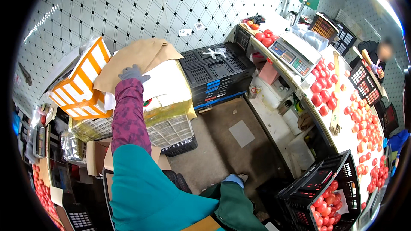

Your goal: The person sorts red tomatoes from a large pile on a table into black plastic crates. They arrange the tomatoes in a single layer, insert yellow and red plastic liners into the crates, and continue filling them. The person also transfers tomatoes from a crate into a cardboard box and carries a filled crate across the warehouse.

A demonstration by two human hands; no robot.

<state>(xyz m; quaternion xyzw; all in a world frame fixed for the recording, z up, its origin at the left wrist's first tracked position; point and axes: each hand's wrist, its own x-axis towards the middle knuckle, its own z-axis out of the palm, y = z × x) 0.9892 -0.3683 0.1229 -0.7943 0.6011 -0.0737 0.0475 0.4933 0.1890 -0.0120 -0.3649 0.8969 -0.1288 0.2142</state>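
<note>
My left hand (133,73), in a grey glove under a purple patterned sleeve, lies on a sheet of brown paper (128,53). Its thumb stands apart from the fingers, over the white surface beside the sheet. The brown paper is creased and folded over near its far right corner. Beneath it is a white sheet or foam lid (163,78) on a box with yellowish tape. That box rests on a white plastic crate (170,131). My right hand is out of view.
To the left leans a white box with orange stripes (82,77). Black folding crates (218,73) are stacked right of the paper. A counter holds a weighing scale (295,53) and many tomatoes (324,96). A black crate of tomatoes (327,207) stands lower right. Another person (372,54) is beyond the counter.
</note>
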